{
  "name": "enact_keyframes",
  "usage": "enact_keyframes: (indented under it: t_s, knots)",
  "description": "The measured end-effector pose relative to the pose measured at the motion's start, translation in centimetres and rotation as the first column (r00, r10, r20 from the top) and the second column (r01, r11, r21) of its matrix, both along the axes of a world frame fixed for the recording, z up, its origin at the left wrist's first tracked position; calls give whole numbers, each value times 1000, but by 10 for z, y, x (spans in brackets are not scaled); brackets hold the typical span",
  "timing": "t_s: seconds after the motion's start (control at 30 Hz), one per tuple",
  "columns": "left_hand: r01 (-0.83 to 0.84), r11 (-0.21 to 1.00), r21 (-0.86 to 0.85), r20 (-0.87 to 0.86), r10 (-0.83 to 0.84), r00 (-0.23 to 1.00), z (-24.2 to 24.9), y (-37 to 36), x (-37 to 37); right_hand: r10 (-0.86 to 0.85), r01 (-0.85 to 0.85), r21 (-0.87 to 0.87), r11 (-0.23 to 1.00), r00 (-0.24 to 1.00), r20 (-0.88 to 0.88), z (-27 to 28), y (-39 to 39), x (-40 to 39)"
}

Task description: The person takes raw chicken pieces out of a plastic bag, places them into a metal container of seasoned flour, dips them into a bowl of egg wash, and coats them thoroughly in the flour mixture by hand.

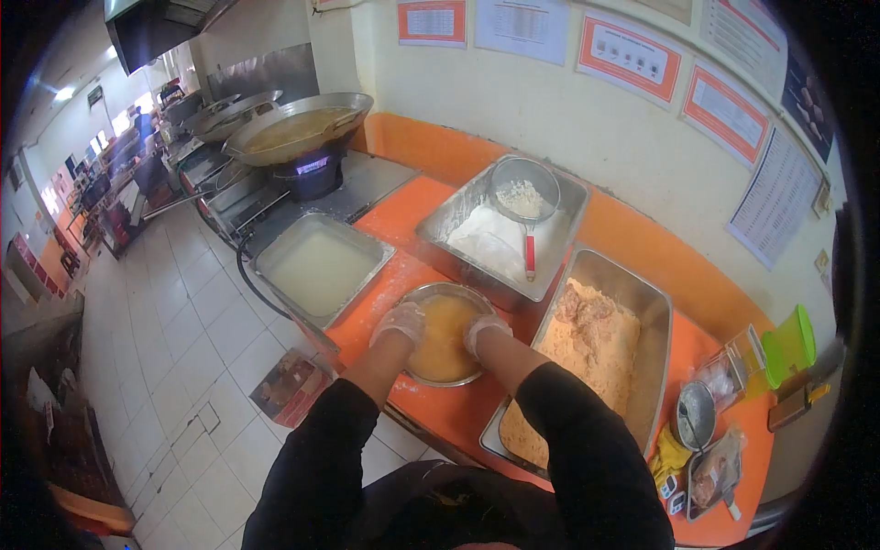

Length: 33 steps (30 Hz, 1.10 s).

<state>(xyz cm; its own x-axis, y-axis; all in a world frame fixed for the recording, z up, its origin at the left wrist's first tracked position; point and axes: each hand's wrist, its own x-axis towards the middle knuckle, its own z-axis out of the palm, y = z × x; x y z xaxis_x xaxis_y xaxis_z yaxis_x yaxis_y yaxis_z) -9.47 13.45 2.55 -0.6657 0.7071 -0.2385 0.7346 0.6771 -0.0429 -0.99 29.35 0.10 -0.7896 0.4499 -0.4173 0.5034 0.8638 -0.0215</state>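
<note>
A round metal bowl (446, 379) with a yellow-orange mixture (445, 339) inside sits on the orange counter in front of me. My left hand (401, 323), in a clear plastic glove, is closed around the bowl's left rim. On the opposite side my right hand (484, 333), gloved the same way, grips the right rim. Some of the fingers are hard to make out through the gloves. Just right of my right forearm lies a long metal tray (662, 339) of orange-coated food (591, 339), partly covered by my sleeve.
Behind the bowl stands a deep tray (431, 231) of white flour with a red-handled strainer (529, 243). A pan of cloudy liquid (321, 266) is at the left. Farther back, a large wok (302, 128) sits on a burner. A green container (790, 348) stands far right.
</note>
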Motion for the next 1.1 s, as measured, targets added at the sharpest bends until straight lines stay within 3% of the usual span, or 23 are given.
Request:
enact_keyframes:
  t_s: [0.07,0.13,0.17,0.23,0.33,0.43,0.53,0.63,0.77,0.83,0.87,0.93,0.97,1.07,1.1]
  knots:
    - [-235,960,152,150,212,966,12,-3,7,-39,39,-9,999,997,-64,1,-3,1]
    - [-173,970,170,100,157,982,-13,1,-9,-35,36,6,999,986,-164,2,-3,2]
    - [-142,974,178,75,130,989,-27,3,-17,189,-182,119,976,981,-49,12,-4,6]
    - [-93,992,89,129,81,988,28,0,0,554,-602,248,759,797,239,89,-24,24]
    - [-18,999,38,203,10,979,66,3,5,361,-370,54,928,924,122,143,-34,28]
    - [-60,992,111,171,40,984,99,1,18,555,-575,141,806,817,156,155,-19,28]
    - [-57,987,147,103,42,994,113,9,22,502,-517,191,835,856,120,181,-29,36]
    - [-43,990,132,92,31,995,132,19,29,219,-204,89,975,950,-222,163,-20,35]
    - [112,985,129,-107,-98,989,154,37,45,234,-201,131,971,911,-339,176,-3,61]
    - [163,961,224,-103,-143,984,175,46,63,248,-200,154,968,864,-438,186,17,82]
    - [186,944,273,-98,-165,981,187,48,77,170,-146,90,985,901,-399,208,17,100]
    - [153,908,390,106,-210,972,213,48,108,21,-30,-23,999,951,-310,262,8,138]
    - [123,887,445,201,-233,952,220,52,118,45,-47,-1,999,956,-289,265,12,152]
    - [517,848,115,-93,-509,856,216,80,153,136,-126,65,990,972,-192,263,28,195]
    - [562,820,105,-74,-557,827,212,87,163,173,-163,85,983,976,-129,255,34,206]
